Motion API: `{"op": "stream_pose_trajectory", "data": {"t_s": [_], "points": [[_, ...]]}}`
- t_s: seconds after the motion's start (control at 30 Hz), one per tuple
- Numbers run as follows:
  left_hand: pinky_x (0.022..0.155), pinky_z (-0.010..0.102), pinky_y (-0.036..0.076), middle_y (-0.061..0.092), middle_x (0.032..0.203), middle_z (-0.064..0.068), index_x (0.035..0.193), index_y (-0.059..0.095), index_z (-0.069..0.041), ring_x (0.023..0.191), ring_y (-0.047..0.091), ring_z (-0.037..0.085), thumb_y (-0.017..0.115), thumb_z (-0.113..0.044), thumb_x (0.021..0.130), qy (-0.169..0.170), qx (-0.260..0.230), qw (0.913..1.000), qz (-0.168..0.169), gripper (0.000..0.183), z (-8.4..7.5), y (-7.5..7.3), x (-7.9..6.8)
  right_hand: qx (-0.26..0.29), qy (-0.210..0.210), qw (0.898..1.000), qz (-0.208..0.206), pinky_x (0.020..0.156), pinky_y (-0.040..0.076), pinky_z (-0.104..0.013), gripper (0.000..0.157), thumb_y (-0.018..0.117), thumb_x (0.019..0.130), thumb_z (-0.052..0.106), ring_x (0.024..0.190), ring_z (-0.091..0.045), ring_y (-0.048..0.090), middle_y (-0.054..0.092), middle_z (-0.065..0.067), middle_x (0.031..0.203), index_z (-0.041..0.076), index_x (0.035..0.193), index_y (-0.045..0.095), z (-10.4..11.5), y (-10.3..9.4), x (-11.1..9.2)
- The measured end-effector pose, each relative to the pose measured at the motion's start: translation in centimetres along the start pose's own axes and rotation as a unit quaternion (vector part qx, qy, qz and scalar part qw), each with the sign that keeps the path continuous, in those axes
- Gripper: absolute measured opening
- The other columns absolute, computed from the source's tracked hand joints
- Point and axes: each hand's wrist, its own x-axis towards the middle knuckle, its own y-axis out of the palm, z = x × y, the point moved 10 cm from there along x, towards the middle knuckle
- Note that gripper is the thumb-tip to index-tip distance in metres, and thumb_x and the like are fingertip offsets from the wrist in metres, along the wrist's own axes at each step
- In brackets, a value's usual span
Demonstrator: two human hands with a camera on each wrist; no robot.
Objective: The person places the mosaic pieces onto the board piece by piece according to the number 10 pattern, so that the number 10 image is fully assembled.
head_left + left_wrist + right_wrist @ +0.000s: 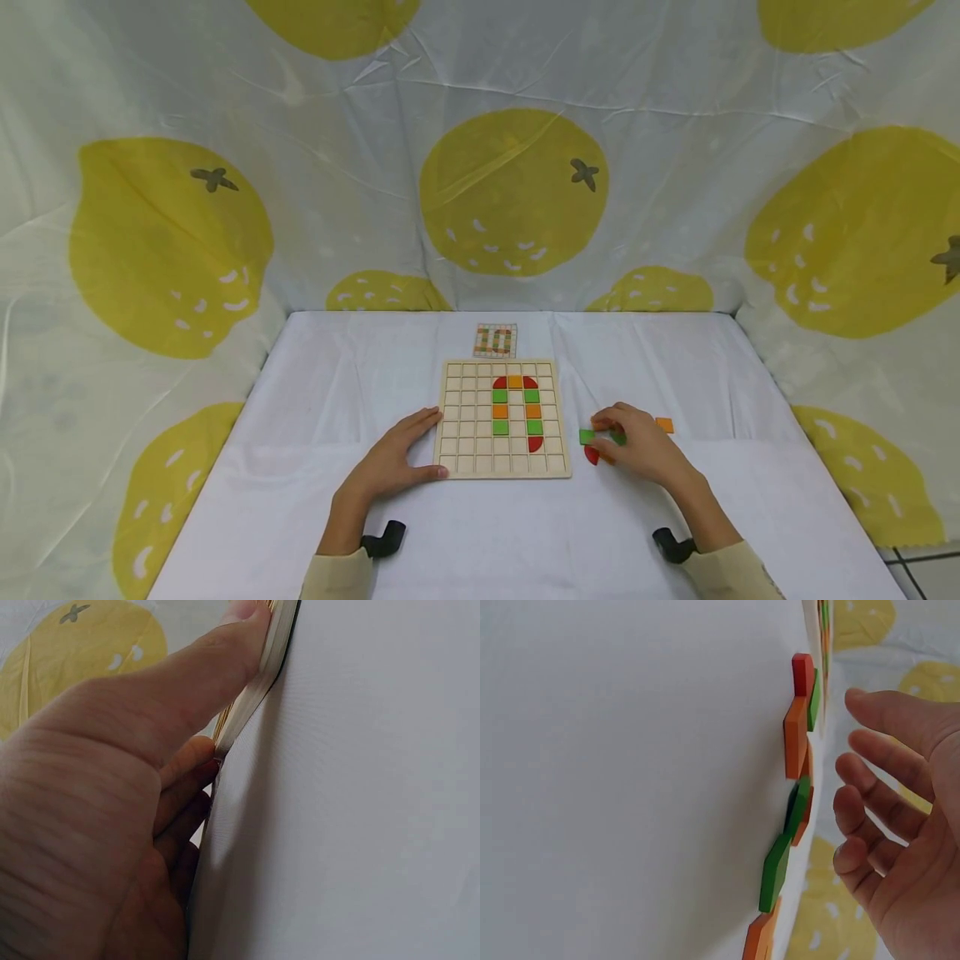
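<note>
A wooden grid board [467,419] lies on the white cloth. My left hand [393,454] rests against its left edge, thumb at the near corner and fingers farther up; in the left wrist view the thumb [187,690] lies along the edge. On the grid, red rounded pieces, orange squares [500,412] and green squares [500,427] form an arch with two legs. Over loose pieces right of the board is my right hand [633,442], fingers loosely bent and holding nothing. Beneath it are a green square [587,437], a red rounded piece [592,455] and orange pieces, partly hidden.
Behind the board lies a small card [495,340] printed with a coloured grid pattern. An orange square [664,425] sits to the right of the right hand. A lemon-print cloth [517,192] hangs at the back and sides.
</note>
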Motion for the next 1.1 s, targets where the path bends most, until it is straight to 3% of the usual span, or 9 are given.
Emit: {"op": "stream_pose_trajectory", "data": {"t_s": [0.23, 0.6, 0.8, 1.1], "points": [[0.122, 0.056, 0.033, 0.036, 0.167, -0.002, 0.160, 0.041, -0.022, 0.156, 0.031, 0.030, 0.081, -0.063, 0.079, 0.002, 0.003, 1.0000, 0.000, 0.099, 0.2, 0.0, 0.2, -0.028, 0.016, 0.999, -0.009, 0.078, 0.051, -0.029, 0.026, 0.080, 0.090, 0.026, 0.090, -0.013, 0.056, 0.066, 0.007, 0.104, 0.020, 0.115, 0.073, -1.8, -0.7, -1.0], [0.122, 0.057, 0.033, 0.036, 0.167, -0.003, 0.159, 0.042, -0.022, 0.156, 0.031, 0.030, 0.081, -0.063, 0.079, 0.000, 0.003, 1.0000, -0.001, 0.099, 0.0, 0.0, 0.1, -0.044, 0.036, 0.997, -0.051, 0.068, 0.047, -0.026, 0.027, 0.080, 0.090, 0.025, 0.078, -0.013, 0.052, 0.063, 0.001, 0.093, 0.010, 0.111, 0.072, -3.7, -1.8, -0.7], [0.122, 0.058, 0.033, 0.036, 0.167, -0.002, 0.160, 0.041, -0.022, 0.156, 0.031, 0.031, 0.081, -0.064, 0.079, 0.002, 0.003, 1.0000, 0.000, 0.099, 0.0, 0.1, 0.1, -0.056, 0.054, 0.996, -0.033, 0.067, 0.045, -0.026, 0.033, 0.078, 0.092, 0.028, 0.078, -0.015, 0.051, 0.063, -0.002, 0.094, 0.005, 0.115, 0.072, -4.0, -1.3, 0.4], [0.122, 0.058, 0.033, 0.036, 0.167, -0.002, 0.159, 0.041, -0.022, 0.156, 0.032, 0.031, 0.081, -0.064, 0.078, -0.003, 0.000, 1.0000, 0.001, 0.100, 0.2, 0.1, 0.1, -0.049, 0.066, 0.996, -0.018, 0.068, 0.046, -0.028, 0.026, 0.076, 0.093, 0.023, 0.080, -0.016, 0.052, 0.064, -0.003, 0.095, 0.005, 0.112, 0.073, -4.3, -1.1, 0.7]]}}
